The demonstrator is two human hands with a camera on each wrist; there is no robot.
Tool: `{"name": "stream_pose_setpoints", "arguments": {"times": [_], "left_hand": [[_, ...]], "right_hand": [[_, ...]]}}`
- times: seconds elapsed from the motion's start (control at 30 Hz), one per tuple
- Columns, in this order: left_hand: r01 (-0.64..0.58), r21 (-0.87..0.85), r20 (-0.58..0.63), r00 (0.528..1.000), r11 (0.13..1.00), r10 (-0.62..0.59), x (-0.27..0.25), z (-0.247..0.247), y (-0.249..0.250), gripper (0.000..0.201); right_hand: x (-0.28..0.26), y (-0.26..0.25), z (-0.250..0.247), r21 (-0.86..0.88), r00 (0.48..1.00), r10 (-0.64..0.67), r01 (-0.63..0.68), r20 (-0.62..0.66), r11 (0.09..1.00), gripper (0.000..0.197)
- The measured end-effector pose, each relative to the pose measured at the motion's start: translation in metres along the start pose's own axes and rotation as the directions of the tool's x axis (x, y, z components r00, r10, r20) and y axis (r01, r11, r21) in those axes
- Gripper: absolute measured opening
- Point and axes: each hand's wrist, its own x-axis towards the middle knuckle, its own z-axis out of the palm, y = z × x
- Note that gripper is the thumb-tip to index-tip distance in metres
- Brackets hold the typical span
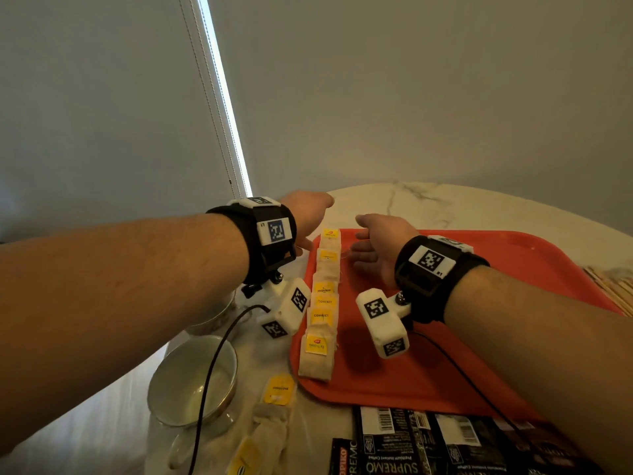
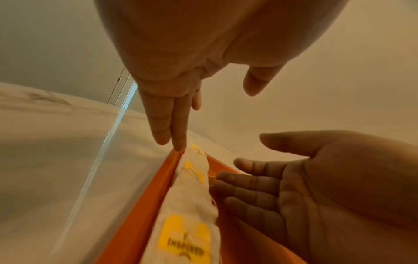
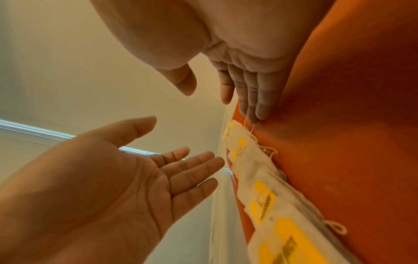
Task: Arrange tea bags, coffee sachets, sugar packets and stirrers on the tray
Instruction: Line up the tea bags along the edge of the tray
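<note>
Fingers (image 2: 178, 142) straight, flanking tea bags (image 1: 323, 296); wrist-only detail.

My head camera looks down over both forearms; both wrist cameras sit close, facing along the fingers, sharing the tea-bag row (image 2: 194, 180).

Tray (image 1: 479, 269): smooth red plastic. Tea bags (image 1: 323, 303) on tray: matt fibrous paper, yellow paper tags. Table (image 1: 428, 204) beneath tray: glossy marble-look surface.
</note>
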Motion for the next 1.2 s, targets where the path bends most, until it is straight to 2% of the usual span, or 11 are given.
{"name": "stream_pose_setpoints", "arguments": {"times": [0.17, 0.33, 0.53, 0.67, 0.83, 1.0, 1.07, 1.2], "left_hand": [[0.041, 0.031, 0.008, 0.999, 0.999, -0.041, 0.012, 0.006, 0.003, 0.062], [0.012, 0.046, 0.003, 1.0, 0.999, -0.012, 0.018, 0.007, 0.005, 0.053], [0.023, 0.024, 0.013, 1.0, 0.999, -0.024, 0.024, 0.004, 0.003, 0.057], [0.064, 0.062, 0.018, 0.998, 0.996, -0.065, 0.019, -0.002, -0.001, 0.063], [0.077, 0.098, 0.059, 0.995, 0.992, -0.083, 0.009, -0.008, -0.005, 0.064], [0.087, 0.134, 0.089, 0.991, 0.987, -0.099, 0.004, -0.008, -0.005, 0.065], [0.074, 0.131, 0.07, 0.994, 0.989, -0.083, -0.004, -0.01, -0.004, 0.065], [-0.034, 0.059, -0.005, 0.999, 0.998, 0.035, -0.038, -0.029, 0.005, 0.054]], "right_hand": [[0.012, -0.001, 0.008, 0.01, 1.0, 0.002, -0.002, 0.011, 1.0, 0.044], [0.02, -0.008, 0.008, 0.006, 0.999, -0.021, 0.021, -0.029, 1.0, 0.044], [0.02, -0.012, 0.006, 0.027, 0.999, -0.026, 0.025, 0.024, 0.999, 0.051], [0.009, 0.001, -0.002, -0.032, 1.0, -0.009, 0.008, -0.007, 0.999, 0.045], [-0.014, 0.013, -0.002, -0.111, 0.997, 0.035, -0.028, 0.062, 0.993, 0.04], [-0.029, 0.016, 0.002, -0.101, 0.992, 0.057, -0.046, 0.113, 0.994, 0.034], [-0.036, 0.015, -0.001, -0.107, 0.994, 0.047, -0.036, 0.096, 0.994, 0.033], [-0.06, 0.01, -0.009, -0.204, 0.995, -0.065, 0.08, 0.08, 0.976, 0.027]]}}
